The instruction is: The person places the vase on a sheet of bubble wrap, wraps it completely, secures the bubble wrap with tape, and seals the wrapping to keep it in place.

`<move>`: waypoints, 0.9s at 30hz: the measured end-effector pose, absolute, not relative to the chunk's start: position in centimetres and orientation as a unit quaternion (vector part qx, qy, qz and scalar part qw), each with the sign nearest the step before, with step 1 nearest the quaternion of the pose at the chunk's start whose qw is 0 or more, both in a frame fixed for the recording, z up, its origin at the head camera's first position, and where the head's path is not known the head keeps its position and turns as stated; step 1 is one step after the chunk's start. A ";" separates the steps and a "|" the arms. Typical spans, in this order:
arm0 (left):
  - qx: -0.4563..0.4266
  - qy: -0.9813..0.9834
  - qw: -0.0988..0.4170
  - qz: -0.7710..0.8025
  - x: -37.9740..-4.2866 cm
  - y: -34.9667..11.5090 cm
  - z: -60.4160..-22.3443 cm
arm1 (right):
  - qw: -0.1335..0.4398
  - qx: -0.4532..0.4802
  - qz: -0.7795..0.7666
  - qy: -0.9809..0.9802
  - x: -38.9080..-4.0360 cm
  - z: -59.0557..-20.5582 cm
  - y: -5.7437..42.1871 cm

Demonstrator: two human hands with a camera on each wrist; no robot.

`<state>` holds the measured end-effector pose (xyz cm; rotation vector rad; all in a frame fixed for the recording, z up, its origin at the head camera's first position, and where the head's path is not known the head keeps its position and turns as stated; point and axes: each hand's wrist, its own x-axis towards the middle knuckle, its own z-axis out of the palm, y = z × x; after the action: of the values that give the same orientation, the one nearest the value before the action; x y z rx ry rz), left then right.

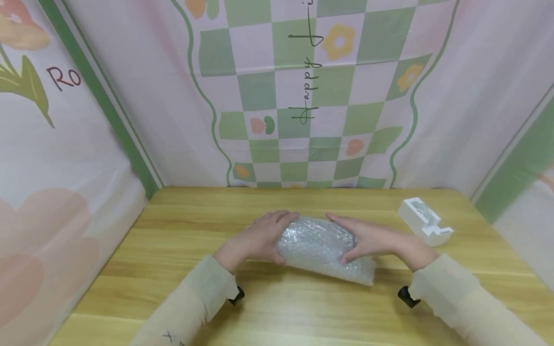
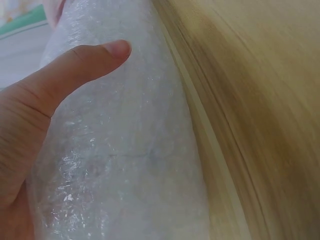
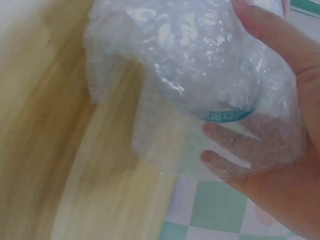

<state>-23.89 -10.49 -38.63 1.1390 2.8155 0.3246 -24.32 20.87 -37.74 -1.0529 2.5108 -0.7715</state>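
Observation:
A bundle of clear bubble wrap lies lengthwise across the middle of the wooden table, slightly slanted. My left hand grips its left part, thumb along the near side and fingers over the far side. Around the right part, my right hand holds it with the thumb on the near side. In the right wrist view, fingers show through a loose flap of bubble wrap past the end. A rounded thing with a teal edge shows inside; the rest is hidden by the wrap.
A white tape dispenser with a roll of tape stands at the table's back right. The wooden table ends at a hanging checked green and white cloth. More printed cloth hangs along the left side.

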 end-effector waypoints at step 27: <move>0.371 0.917 0.046 0.138 -23.9 -10.5 -38.5 | 0.162 -0.345 -0.261 0.887 -24.6 -38.1 20.8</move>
<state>-23.91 -10.52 -38.48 1.1321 2.7996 0.4209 -24.59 20.85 -38.15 -0.9847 2.5322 -0.7444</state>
